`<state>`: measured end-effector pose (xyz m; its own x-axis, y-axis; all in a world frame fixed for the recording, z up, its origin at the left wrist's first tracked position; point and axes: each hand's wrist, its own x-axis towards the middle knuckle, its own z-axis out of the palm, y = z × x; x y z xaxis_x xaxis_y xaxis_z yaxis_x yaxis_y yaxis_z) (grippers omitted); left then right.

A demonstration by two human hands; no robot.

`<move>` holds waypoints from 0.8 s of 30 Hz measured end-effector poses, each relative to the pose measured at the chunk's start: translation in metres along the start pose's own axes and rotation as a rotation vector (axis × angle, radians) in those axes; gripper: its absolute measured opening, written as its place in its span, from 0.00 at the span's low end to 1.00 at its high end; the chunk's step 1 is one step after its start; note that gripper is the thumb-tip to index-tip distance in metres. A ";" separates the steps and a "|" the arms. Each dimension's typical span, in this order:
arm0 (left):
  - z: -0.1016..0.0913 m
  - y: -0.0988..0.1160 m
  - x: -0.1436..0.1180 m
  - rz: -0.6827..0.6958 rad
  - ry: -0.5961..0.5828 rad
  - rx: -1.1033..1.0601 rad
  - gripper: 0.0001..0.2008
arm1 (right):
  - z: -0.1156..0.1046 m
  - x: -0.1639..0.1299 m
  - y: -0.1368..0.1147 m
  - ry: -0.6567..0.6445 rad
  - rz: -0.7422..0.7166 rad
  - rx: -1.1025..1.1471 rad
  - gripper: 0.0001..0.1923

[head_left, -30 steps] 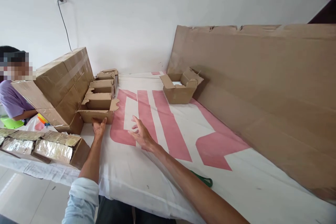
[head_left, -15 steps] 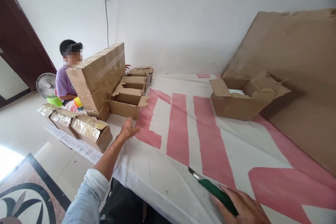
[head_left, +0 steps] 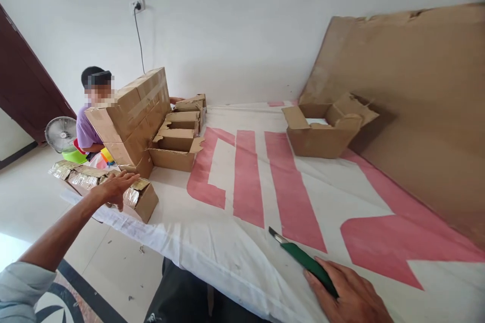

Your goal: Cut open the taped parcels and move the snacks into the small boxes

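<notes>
My right hand (head_left: 352,292) holds a green utility knife (head_left: 308,265) at the lower right, its blade out and pointing up and left over the cloth. At the left, my left hand (head_left: 115,186) reaches over the nearest of several taped cardboard boxes (head_left: 147,203) lined up along the table's edge. Its fingers are stretched out and spread; whether they touch the box I cannot tell. Shiny clear tape covers the tops of these boxes. Behind them rises a stack of closed cardboard boxes (head_left: 138,111), with a row of opened boxes (head_left: 172,158) to its right.
A white cloth with red print (head_left: 248,176) covers the table. An open box (head_left: 322,142) with something white inside stands at the right, before a large leaning cardboard sheet (head_left: 413,96). A person in a purple shirt (head_left: 86,128) sits behind the stack, near a fan (head_left: 60,133).
My left hand has moved left, from beside the opened boxes to above the taped boxes. My right hand still holds the knife. The view has shifted slightly.
</notes>
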<state>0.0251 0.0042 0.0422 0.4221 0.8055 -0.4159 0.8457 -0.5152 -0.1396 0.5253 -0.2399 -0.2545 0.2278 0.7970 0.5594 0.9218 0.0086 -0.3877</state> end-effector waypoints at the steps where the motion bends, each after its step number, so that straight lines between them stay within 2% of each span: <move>1: 0.003 -0.004 0.004 0.014 0.010 0.034 0.65 | -0.001 0.001 -0.001 0.004 0.001 -0.002 0.20; 5: 0.008 -0.011 0.017 0.077 0.055 0.084 0.62 | 0.000 0.003 -0.002 0.021 0.014 0.003 0.19; 8: 0.008 0.008 0.023 0.124 0.154 0.051 0.57 | 0.003 0.002 -0.001 0.011 0.062 0.024 0.19; 10: 0.011 0.042 0.028 0.182 0.231 -0.004 0.55 | 0.004 0.002 -0.002 -0.010 0.112 0.042 0.20; 15: 0.022 0.172 0.044 0.235 0.391 -0.223 0.46 | -0.006 0.006 -0.006 -0.064 0.235 0.099 0.22; 17: 0.020 0.205 0.045 0.329 0.435 -0.363 0.47 | -0.013 0.009 -0.009 -0.059 0.299 0.124 0.23; 18: 0.019 0.212 0.043 0.363 0.464 -0.427 0.45 | -0.016 0.010 -0.010 -0.051 0.341 0.138 0.24; 20: 0.018 0.207 0.037 0.338 0.567 -0.537 0.35 | -0.021 0.010 -0.012 -0.037 0.440 0.186 0.25; 22: 0.025 0.187 0.030 0.184 0.691 -0.622 0.22 | -0.023 0.008 -0.014 -0.032 0.560 0.291 0.27; 24: 0.040 0.166 0.023 0.032 0.731 -0.699 0.14 | -0.020 0.008 -0.017 -0.047 0.684 0.439 0.26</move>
<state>0.1616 -0.0746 -0.0261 0.3458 0.8971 0.2751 0.7335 -0.4413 0.5169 0.5175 -0.2457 -0.2288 0.6735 0.7361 0.0674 0.3743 -0.2609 -0.8899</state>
